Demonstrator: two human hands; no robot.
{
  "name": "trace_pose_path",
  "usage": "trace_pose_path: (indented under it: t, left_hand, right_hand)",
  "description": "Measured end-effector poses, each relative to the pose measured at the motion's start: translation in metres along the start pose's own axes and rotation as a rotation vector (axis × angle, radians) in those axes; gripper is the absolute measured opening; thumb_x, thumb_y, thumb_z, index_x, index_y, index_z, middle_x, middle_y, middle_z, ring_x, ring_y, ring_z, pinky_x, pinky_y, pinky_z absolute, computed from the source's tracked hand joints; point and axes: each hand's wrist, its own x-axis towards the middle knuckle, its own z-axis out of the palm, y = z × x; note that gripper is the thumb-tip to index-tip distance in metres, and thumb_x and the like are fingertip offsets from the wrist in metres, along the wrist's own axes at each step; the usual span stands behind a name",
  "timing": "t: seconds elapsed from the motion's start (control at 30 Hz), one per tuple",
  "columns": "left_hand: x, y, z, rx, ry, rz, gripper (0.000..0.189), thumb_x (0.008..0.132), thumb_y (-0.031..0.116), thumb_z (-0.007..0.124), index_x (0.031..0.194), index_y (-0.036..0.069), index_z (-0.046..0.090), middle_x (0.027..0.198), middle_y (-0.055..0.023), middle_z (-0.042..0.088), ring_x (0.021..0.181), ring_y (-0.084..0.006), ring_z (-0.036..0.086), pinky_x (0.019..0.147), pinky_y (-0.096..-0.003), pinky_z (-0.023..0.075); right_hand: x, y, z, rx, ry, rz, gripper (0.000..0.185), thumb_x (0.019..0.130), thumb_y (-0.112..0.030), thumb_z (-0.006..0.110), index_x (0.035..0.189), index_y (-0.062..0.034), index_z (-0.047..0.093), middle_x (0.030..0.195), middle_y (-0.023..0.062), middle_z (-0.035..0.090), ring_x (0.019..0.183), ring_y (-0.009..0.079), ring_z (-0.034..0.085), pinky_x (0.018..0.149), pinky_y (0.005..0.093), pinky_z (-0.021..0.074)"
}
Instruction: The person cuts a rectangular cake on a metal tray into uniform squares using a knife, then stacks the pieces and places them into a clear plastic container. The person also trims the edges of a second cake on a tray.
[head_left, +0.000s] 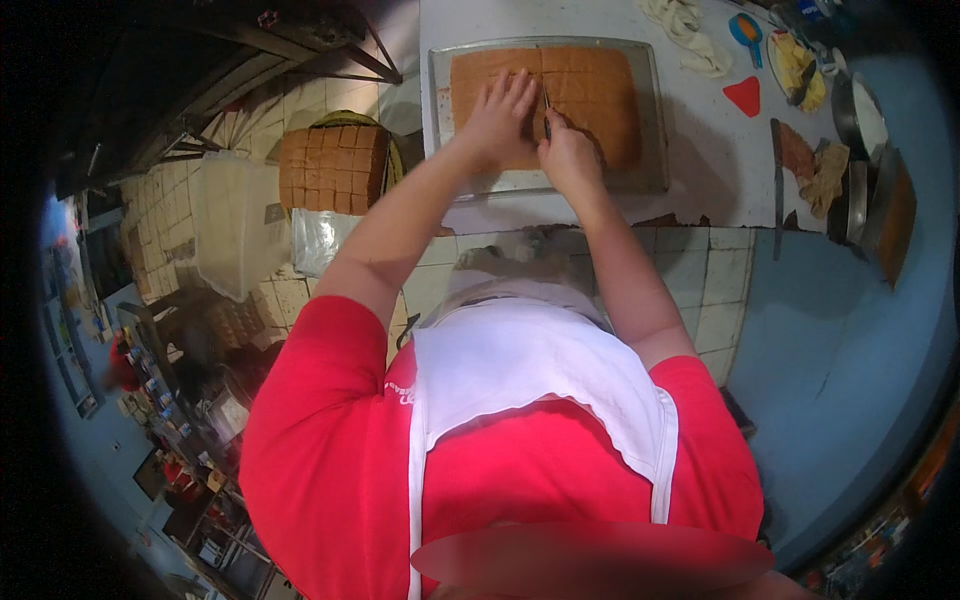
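Observation:
A flat brown sheet cake (592, 75) lies in a shallow metal baking tray (655, 112) on the white table. Cut lines cross its surface, one running from the far edge toward me near the middle. My right hand (571, 154) grips a knife (547, 97) by its dark handle, the blade pointing away from me along that middle line. Just left of the blade, my left hand (504, 120) rests flat on the cake with its fingers spread. How deep the blade sits in the cake cannot be seen.
To the left, a cake cut into squares (334, 169) stands beside a translucent plastic bin (232, 225). On the table's right are a cream cloth (694, 37), a red triangular scraper (742, 96), a blue-handled strainer (746, 34), a plate with yellow food (796, 71) and pans (862, 120).

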Motion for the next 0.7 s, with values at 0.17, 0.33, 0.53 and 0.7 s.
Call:
trace_pose_path:
  t: [0.17, 0.33, 0.53, 0.7]
  left_hand:
    - [-0.052, 0.032, 0.021, -0.037, 0.177, -0.019, 0.106, 0.077, 0.043, 0.08, 0.159, 0.003, 0.026, 0.167, -0.0165, 0.02, 0.154, -0.0388, 0.016, 0.12, -0.0587, 0.0223]
    - [-0.052, 0.027, 0.034, -0.025, 0.152, -0.032, 0.102, 0.082, 0.043, 0.076, 0.16, 0.005, 0.023, 0.168, -0.0145, 0.02, 0.155, -0.0362, 0.018, 0.121, -0.056, 0.0215]
    - [-0.051, 0.023, 0.038, -0.03, 0.153, -0.015, 0.1, 0.085, 0.042, 0.074, 0.161, 0.007, 0.019, 0.168, -0.0133, 0.018, 0.155, -0.0362, 0.017, 0.122, -0.0563, 0.0206]
    - [-0.05, 0.024, 0.039, -0.014, 0.122, -0.038, 0.098, 0.085, 0.039, 0.073, 0.161, 0.007, 0.02, 0.168, -0.0137, 0.017, 0.155, -0.0362, 0.016, 0.122, -0.056, 0.0202]
  right_hand:
    - [-0.019, -0.008, -0.009, 0.052, 0.032, -0.009, 0.051, 0.091, -0.016, 0.061, 0.139, -0.0036, 0.054, 0.1, 0.028, 0.07, 0.094, 0.0443, 0.068, 0.084, 0.0538, 0.0533]
    - [-0.108, -0.01, -0.025, 0.059, -0.07, 0.014, 0.053, 0.091, -0.015, 0.06, 0.141, -0.0012, 0.051, 0.102, 0.0282, 0.069, 0.095, 0.0444, 0.067, 0.086, 0.0537, 0.0528]
    - [-0.106, -0.006, -0.01, 0.039, -0.079, 0.045, 0.056, 0.092, -0.016, 0.059, 0.145, -0.002, 0.047, 0.105, 0.0275, 0.069, 0.095, 0.0441, 0.067, 0.086, 0.0533, 0.0529]
    - [-0.124, -0.002, -0.01, 0.064, -0.075, 0.023, 0.057, 0.093, -0.016, 0.059, 0.147, -0.0037, 0.045, 0.103, 0.0278, 0.069, 0.094, 0.0447, 0.067, 0.085, 0.0536, 0.053]
